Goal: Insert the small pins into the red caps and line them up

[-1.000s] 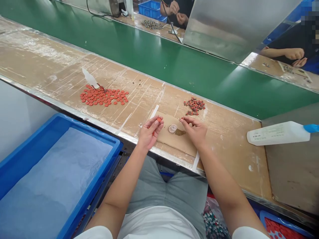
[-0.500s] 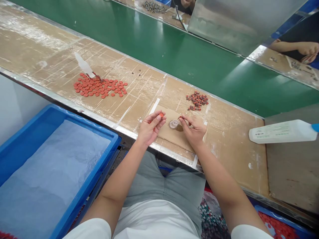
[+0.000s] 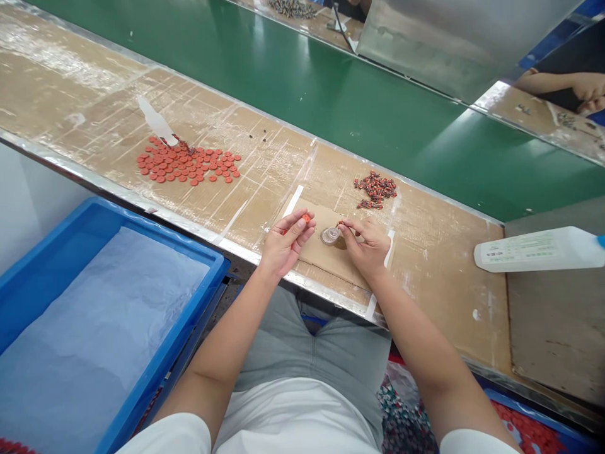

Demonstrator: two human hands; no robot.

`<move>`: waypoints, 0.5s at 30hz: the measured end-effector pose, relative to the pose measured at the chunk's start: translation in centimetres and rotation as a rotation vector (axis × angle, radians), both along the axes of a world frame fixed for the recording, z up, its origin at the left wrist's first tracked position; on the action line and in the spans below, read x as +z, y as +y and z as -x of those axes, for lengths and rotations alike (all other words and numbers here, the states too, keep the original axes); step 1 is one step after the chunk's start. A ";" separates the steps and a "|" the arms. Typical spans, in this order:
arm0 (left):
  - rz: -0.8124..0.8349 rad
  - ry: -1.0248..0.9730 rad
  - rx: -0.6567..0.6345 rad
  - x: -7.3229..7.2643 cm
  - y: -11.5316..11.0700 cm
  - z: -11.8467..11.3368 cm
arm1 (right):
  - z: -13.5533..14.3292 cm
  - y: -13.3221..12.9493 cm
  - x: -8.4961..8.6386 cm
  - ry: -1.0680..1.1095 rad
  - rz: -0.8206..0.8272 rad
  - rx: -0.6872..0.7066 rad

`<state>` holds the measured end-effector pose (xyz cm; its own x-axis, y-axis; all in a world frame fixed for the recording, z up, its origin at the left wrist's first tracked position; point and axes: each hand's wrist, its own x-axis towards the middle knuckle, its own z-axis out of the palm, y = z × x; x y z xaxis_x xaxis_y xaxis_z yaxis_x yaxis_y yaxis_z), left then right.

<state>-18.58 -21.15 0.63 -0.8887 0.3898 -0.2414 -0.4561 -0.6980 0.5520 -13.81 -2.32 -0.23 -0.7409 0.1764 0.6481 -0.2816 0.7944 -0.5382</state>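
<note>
The bench [image 3: 439, 284] carries a card [image 3: 326, 260] near its front edge. The left hand [image 3: 284, 247] is over the card's left side, palm partly up, fingers curled; the right hand [image 3: 368, 244] is over its right, back upward, pointing far-left. Between them sits a cup [image 3: 329, 236]. A red disc [image 3: 306, 218] is pinched at the left fingertips, a small part [image 3: 340, 223] between right thumb and forefinger.

L hand [image 3: 287, 243] & R hand [image 3: 368, 247] apart, both w/ thumb-finger pinch

Red disc [image 3: 306, 218] held left, small piece [image 3: 339, 224] right
</note>
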 end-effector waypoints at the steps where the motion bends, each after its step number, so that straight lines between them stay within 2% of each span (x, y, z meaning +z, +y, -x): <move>1: 0.003 -0.004 0.000 0.0 0.0 0.0 | 0.0 0.1 -0.1 -0.004 0.001 0.006; 6: 0.002 -0.049 0.000 0.1 0.0 0.0 | 0.1 0.3 -0.6 -0.033 0.010 0.026; 12: 0.001 -0.049 0.013 0.0 0.0 0.0 | 0.1 0.2 -0.3 -0.015 -0.017 0.027; 15: 0.020 0.006 0.011 0.1 -0.1 0.1 | 0.0 0.0 -0.3 -0.001 0.075 0.033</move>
<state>-18.66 -21.30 0.73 -0.8946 0.3749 -0.2433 -0.4446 -0.6922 0.5685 -13.86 -2.32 -0.49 -0.7474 0.1997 0.6336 -0.3068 0.7422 -0.5958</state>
